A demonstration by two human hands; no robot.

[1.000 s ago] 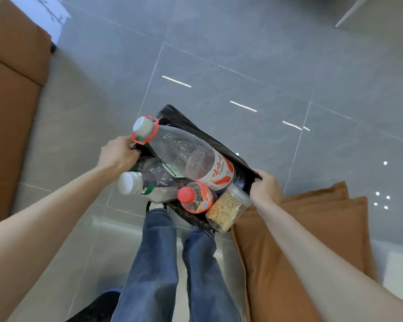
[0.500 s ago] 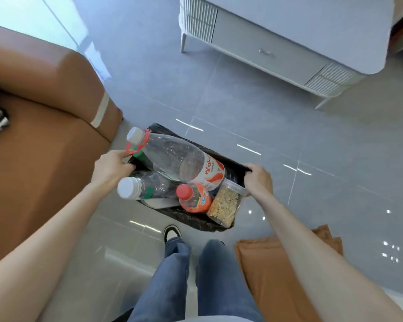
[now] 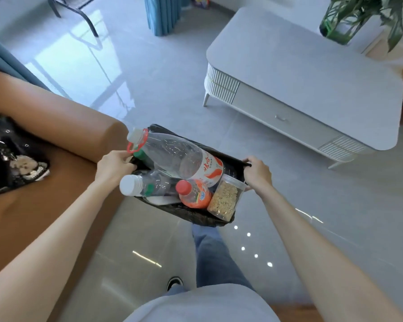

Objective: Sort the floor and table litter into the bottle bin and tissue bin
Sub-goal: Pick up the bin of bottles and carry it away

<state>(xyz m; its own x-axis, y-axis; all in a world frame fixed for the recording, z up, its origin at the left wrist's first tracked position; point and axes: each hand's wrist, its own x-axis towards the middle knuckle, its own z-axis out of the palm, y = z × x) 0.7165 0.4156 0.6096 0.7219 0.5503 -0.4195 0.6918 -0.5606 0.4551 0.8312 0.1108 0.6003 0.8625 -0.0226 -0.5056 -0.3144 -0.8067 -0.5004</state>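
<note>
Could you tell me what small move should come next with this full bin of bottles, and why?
Probably lower the black-lined bottle bin level onto the grey tile floor: the left hand and right hand both grip its rim, so neither is free, and the large clear plastic bottle overhangs the rim.

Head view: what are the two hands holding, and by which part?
Both hold the black bag-lined bottle bin by its rim: the left hand grips the left edge, the right hand the right edge.
</note>
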